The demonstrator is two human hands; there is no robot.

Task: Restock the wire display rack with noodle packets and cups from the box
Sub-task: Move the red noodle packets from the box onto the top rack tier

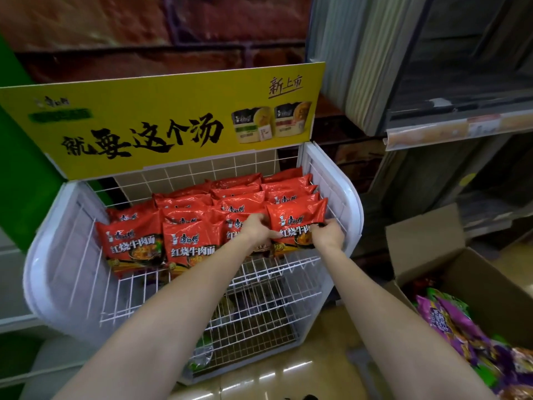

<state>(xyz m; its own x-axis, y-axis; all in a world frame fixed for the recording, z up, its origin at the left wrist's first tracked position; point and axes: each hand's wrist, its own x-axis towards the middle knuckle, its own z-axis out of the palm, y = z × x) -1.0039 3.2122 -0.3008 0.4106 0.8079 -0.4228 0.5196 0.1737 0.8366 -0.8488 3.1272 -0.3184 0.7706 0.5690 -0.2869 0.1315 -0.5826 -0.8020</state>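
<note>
A white wire display rack [343, 197] stands in front of me, its top tier filled with rows of red noodle packets [132, 238]. Both my hands hold the front packet of the right-hand row [297, 217]. My left hand [258, 229] grips its left edge and my right hand [328, 235] grips its lower right corner. The packet stands upright, leaning on the row behind. An open cardboard box [473, 272] sits on the floor at the right, holding purple and green packets [458, 327].
A yellow sign board [161, 119] rises behind the top tier. Lower wire tiers [259, 313] show darker goods beneath. Shop shelving with price strips [461, 128] stands to the right. A green panel [20, 168] lies left. The tiled floor [274, 376] is below.
</note>
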